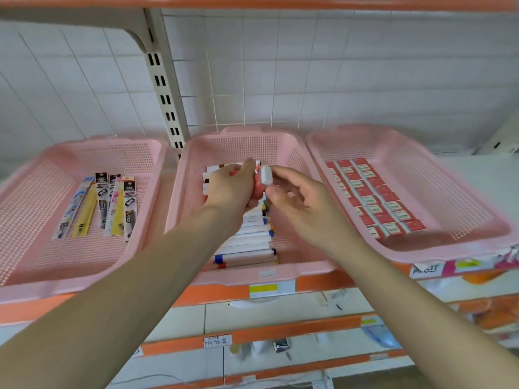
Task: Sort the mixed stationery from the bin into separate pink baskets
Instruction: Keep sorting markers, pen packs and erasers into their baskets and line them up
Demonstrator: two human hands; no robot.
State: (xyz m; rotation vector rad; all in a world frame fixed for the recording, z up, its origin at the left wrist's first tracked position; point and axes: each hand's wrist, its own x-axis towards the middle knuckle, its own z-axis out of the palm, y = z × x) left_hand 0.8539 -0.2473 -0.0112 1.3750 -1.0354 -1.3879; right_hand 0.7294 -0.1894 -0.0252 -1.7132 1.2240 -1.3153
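1. The left hand (230, 189) hovers over the middle basket (252, 276), its fingers curled round a small reddish item (258, 188).
2. The right hand (295, 197) pinches a small white rectangular block (266, 175) between thumb and forefinger, touching the reddish item.
3. White markers (247, 245) with coloured caps lie in a row in the middle basket.
4. The left basket (112, 153) holds long flat refill packs (126, 203).
5. The right basket (365, 141) holds rows of red-and-white boxes (376, 197).
6. All three pink mesh baskets sit side by side on an orange-edged shelf (210, 294).
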